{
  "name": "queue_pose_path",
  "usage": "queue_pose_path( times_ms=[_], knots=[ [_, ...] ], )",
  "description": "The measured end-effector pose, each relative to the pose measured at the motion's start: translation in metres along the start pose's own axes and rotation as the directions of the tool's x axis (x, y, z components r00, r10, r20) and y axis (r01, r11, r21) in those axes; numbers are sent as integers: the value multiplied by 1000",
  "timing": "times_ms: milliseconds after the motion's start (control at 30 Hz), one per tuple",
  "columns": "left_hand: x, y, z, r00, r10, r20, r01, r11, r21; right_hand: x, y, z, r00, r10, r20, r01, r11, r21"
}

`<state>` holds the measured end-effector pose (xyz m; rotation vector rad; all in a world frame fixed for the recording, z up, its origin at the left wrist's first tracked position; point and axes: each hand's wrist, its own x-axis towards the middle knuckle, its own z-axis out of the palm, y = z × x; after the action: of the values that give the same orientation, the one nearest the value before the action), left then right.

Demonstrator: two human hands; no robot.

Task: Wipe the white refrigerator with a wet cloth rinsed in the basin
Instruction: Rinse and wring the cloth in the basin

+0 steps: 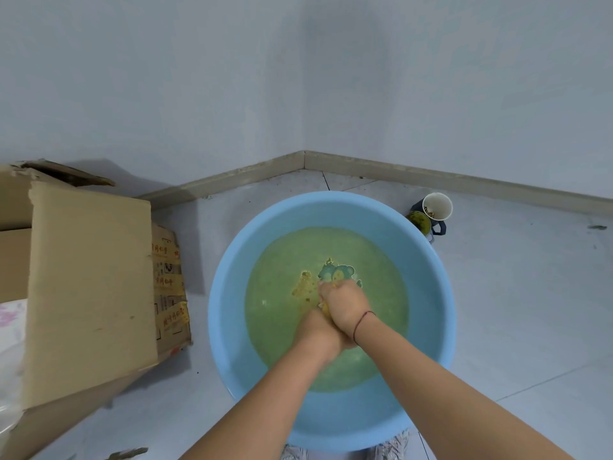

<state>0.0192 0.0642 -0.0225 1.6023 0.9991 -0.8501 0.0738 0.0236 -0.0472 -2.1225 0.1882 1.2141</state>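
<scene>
Both hands (335,313) clamped on cloth (336,273) | basin (232,277) | cardboard box (89,277) left | cups (434,210) right

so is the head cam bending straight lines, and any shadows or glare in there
Head view: strong wide-angle distortion, the baseboard bows and the forearms flare toward the frame's bottom; soft, even light, no harsh glare on the water in the basin; a faint shadow falls beside the cardboard box; both hands look sharp.

Both hands, left hand (320,330) and right hand (345,302), squeeze cloth (336,273) over basin (232,293).
</scene>
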Motion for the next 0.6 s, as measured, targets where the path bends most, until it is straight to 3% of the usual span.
queue_pose_path(
  times_ms=[233, 367, 433, 500, 600],
  knots=[
    [3, -10, 7, 989, 49, -141, -24, 984, 175, -2, -1, 0, 998, -18, -68, 8, 990, -141],
    [3, -12, 8, 964, 115, -240, -66, 977, 203, -8, -3, -2, 982, -153, -112, 136, 980, -148],
    [6, -10, 4, 973, 97, -207, -119, 988, -95, -12, -6, -5, 973, -224, -49, 223, 975, -25],
    [8, -9, -2, 992, 114, -55, -126, 871, -474, -15, -7, -11, 962, -270, -32, 272, 960, 72],
    [3, -13, -19, 987, 158, 33, -106, 789, -605, -23, -1, -31, 981, -167, 97, 138, 959, 248]
  ],
)
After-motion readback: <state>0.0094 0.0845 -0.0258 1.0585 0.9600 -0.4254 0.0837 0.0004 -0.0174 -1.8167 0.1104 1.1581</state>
